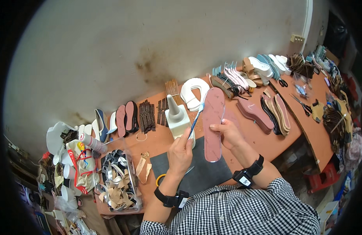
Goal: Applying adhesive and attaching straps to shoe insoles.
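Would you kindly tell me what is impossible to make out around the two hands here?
All in the head view:
Right hand: several fingers are hidden behind the pink insole.
Pink insole: its far face is turned away.
Brush: the left hand covers its lower end; any coating on its tip is too small to tell.
Yellow-handled tool: its middle is hidden by the left forearm.

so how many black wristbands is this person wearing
2: the left wristband, just below the left hand holding a slim blue tool, and the right wristband, just below the right hand holding a pink sole.
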Demonstrator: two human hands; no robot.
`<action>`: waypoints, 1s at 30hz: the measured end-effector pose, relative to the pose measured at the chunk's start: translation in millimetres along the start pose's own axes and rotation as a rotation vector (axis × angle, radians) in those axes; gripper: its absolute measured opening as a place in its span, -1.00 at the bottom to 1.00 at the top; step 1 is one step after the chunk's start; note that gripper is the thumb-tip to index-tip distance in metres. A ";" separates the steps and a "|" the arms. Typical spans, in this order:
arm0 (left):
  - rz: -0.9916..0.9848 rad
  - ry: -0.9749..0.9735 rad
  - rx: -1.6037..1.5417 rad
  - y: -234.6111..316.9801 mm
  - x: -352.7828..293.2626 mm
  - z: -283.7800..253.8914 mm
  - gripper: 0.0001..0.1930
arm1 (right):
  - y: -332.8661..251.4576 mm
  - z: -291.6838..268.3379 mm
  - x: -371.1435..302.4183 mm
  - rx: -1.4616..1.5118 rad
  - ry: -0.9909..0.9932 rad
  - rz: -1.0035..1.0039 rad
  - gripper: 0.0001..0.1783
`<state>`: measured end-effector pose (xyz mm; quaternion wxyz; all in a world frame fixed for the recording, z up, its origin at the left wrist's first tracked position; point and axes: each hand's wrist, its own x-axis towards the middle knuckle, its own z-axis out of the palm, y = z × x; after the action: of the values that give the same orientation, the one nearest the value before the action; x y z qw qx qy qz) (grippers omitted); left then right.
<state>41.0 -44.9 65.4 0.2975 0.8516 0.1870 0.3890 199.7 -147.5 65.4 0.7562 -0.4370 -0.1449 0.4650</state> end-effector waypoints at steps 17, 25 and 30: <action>-0.022 -0.062 0.042 7.3 -26.0 -5.1 -0.64 | 2.5 -7.8 15.2 0.105 0.037 -0.032 -0.85; -0.051 -0.123 0.048 7.4 -36.9 -11.3 -0.64 | -0.9 -8.8 13.2 0.101 0.044 -0.041 -0.88; -0.078 -0.125 -0.032 5.1 -37.2 -15.4 -0.65 | 1.2 -10.3 12.2 0.088 0.049 -0.043 -0.86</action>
<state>6.2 -63.7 56.2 0.3370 0.8615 0.1950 0.3260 211.8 -142.6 56.2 0.7877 -0.4114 -0.1150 0.4439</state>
